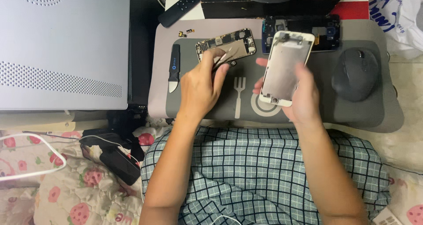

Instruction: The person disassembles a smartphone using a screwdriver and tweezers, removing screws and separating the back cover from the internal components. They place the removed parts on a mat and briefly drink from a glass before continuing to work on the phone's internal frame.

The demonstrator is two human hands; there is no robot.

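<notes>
Seen from above a lap covered in blue-and-white checked cloth, a person works at a grey padded lap tray printed with a white fork-and-plate design. At far left sits a flat silver perforated metal case; beside it, on the tray's left edge, lies a black plastic opening tool with a pale flat tip, its long axis running away from the person. Just right of that tool the left hand is held over the tray, its fingers drawn together in a pinch on thin silver tweezers, whose tips point up and right toward an opened phone body with exposed circuit board lying crosswise at the tray's far edge. The tweezer tips hover at that board's near edge; whether they touch it cannot be told. To the right, the right hand holds up a detached white-framed phone screen panel with silver metal backing, long axis nearly upright and tilted slightly right, the fingers wrapped behind it and the thumb at its left edge. Behind it rests a second dark opened phone chassis; a black computer mouse sits at far right. A black remote control lies beyond the tray.
</notes>
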